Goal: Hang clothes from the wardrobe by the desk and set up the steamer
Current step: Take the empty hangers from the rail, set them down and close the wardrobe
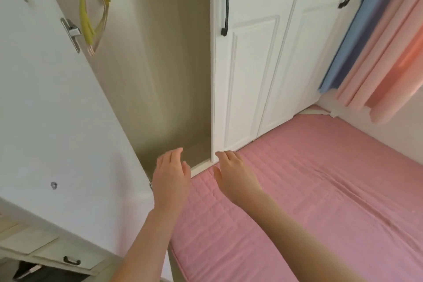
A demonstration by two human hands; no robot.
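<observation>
Both hands are empty and relaxed: left hand (171, 176) and right hand (235, 174) are stretched out with fingers loose, right in front of the open wardrobe (174, 64) and over the edge of the pink bed (309, 201). My guess is they're free because they're about to reach in. Thing is, the bit of compartment I can see has no clothes — just yellow and clear hangers (91, 14) dangling up top. No steamer in view. The desk (27, 245) peeks in bottom left, below the open door (45, 98).

The white wardrobe (251, 75) stood with its door (57, 98) swung open at nine o'clock, yellow hangers (85, 20) dangling at eleven.
</observation>
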